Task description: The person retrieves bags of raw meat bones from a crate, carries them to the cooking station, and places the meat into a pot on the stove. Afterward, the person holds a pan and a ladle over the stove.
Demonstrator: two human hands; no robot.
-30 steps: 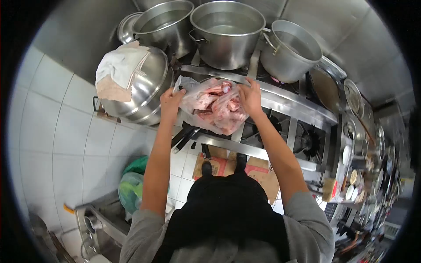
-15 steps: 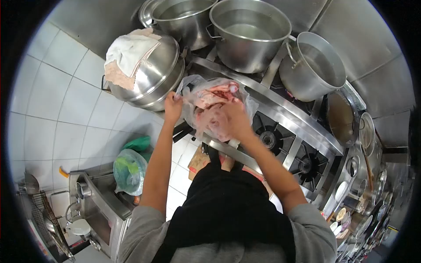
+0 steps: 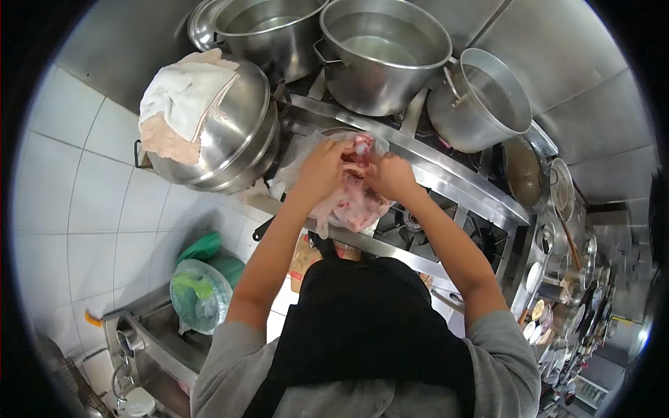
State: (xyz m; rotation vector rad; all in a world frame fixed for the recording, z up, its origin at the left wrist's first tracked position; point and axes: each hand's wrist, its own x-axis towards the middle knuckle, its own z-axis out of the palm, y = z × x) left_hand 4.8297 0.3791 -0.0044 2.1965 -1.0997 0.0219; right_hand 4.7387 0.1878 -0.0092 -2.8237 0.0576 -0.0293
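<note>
A clear plastic bag (image 3: 291,167) with pink and red raw meat and bones (image 3: 354,207) rests at the near edge of the stove. My left hand (image 3: 324,167) is on the upper left of the meat, its fingers curled at the bag and a bone end. Close to it on the right, my right hand (image 3: 391,175) is closed at the meat and the bag's right side. The fingertips of both hands are partly hidden, so what each one pinches is hard to make out.
Behind the bag stand a large pot of liquid (image 3: 385,63), a left pot (image 3: 272,49) and a right pot (image 3: 481,101). A domed steamer (image 3: 240,129) carries cloths (image 3: 182,97). Burners (image 3: 411,226) lie right; a sink (image 3: 160,355) is lower left.
My left hand has moved from the bag's left edge onto the meat. My right hand has come inward from the bag's right edge. The bag's opening is pushed down around the meat.
</note>
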